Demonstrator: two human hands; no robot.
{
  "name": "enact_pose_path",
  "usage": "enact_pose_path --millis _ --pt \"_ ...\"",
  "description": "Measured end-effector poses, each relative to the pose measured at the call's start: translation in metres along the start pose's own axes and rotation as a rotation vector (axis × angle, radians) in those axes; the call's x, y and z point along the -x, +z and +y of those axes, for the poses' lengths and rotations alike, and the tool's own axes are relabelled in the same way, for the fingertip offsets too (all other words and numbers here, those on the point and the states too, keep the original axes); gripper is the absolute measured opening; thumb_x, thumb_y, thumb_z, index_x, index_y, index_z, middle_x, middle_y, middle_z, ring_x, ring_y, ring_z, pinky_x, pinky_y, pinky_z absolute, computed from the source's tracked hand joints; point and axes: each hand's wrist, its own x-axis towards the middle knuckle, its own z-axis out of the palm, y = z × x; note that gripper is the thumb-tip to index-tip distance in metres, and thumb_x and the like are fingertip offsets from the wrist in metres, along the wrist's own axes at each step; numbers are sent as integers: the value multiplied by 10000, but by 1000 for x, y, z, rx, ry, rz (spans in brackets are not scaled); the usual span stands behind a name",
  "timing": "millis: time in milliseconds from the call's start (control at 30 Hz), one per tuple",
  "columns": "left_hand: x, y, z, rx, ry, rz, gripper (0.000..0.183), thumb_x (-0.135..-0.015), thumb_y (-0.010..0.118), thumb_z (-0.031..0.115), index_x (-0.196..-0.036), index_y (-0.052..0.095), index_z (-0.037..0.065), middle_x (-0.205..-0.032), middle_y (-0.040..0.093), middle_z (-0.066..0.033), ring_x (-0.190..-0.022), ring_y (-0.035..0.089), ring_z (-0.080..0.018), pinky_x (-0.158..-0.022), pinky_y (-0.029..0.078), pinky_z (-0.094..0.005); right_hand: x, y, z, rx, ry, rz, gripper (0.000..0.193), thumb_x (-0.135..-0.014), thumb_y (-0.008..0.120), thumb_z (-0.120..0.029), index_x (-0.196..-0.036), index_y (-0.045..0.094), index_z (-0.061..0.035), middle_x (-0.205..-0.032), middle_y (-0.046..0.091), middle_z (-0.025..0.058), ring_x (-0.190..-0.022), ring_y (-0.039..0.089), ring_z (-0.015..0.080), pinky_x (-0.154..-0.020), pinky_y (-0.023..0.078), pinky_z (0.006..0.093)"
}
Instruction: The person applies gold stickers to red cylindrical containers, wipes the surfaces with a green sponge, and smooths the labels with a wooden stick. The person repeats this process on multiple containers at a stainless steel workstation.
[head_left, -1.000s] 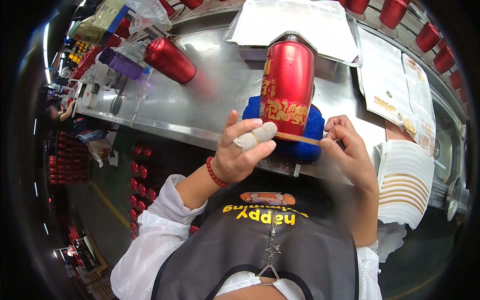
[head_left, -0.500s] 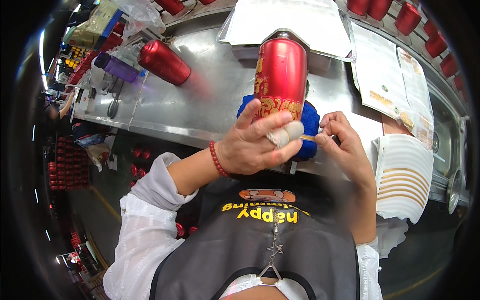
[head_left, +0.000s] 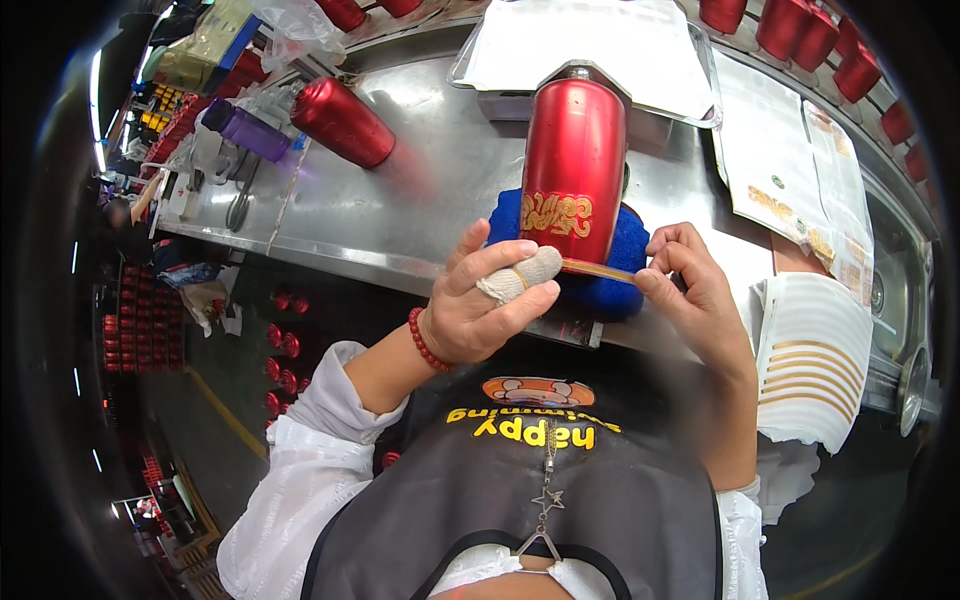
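A shiny red bottle [head_left: 575, 150] with a gold scroll pattern lies in front of me, its lower end on a blue cloth pad [head_left: 622, 245]. A thin gold strip [head_left: 605, 270] runs along the bottle's lower edge. Between thumb and index finger, my right hand [head_left: 695, 295] pinches the strip's right end. My left hand [head_left: 485, 305] has its fingers apart beside the bottle's lower left edge. A white cloth finger cover [head_left: 525, 277] on one of its fingers touches the left end of the strip.
Another red bottle [head_left: 343, 122] and a purple bottle [head_left: 247, 130] lie to the left on the metal table [head_left: 440, 110]. A tray with white sheets [head_left: 590, 45] is behind. At right, white backing paper [head_left: 812, 350] carries several gold strips, near printed sheets [head_left: 765, 140].
The red bottle has turned, so its gold lettering is out of sight and the scroll pattern sits further left. My left hand has moved left, exposing more of the strip. My right hand keeps its pinch.
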Motion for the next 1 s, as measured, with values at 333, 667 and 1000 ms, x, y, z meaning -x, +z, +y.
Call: enact_pose_path --millis 333,667,1000 --pt "-32 14 -1 4 197 -62 316 -833 686 77 -1128 653 184 -1146 705 -49 -1236 581 -235 -1244 169 -525 -1 2 10 9 -20 5 272 -916 719 -213 -802 569 -17 -989 521 97 -975 519 227 -880 426 319" --pt "-2 11 -7 156 -216 71 507 -853 765 95 -1295 516 100 -1251 649 -131 -1226 587 -348 -1211 205 -551 -10 16 0 68 -25 13 257 -906 714 -198 -809 555 -21 -1002 508 88 -1000 491 236 -915 399 324" --pt "-15 5 -7 -51 169 -40 223 -839 725 94 -1031 677 198 -1051 746 -41 -1209 621 -198 -1258 93 -497 -4 15 4 60 -42 58 252 -907 717 -193 -825 572 -4 -984 533 105 -996 515 274 -907 428 360"
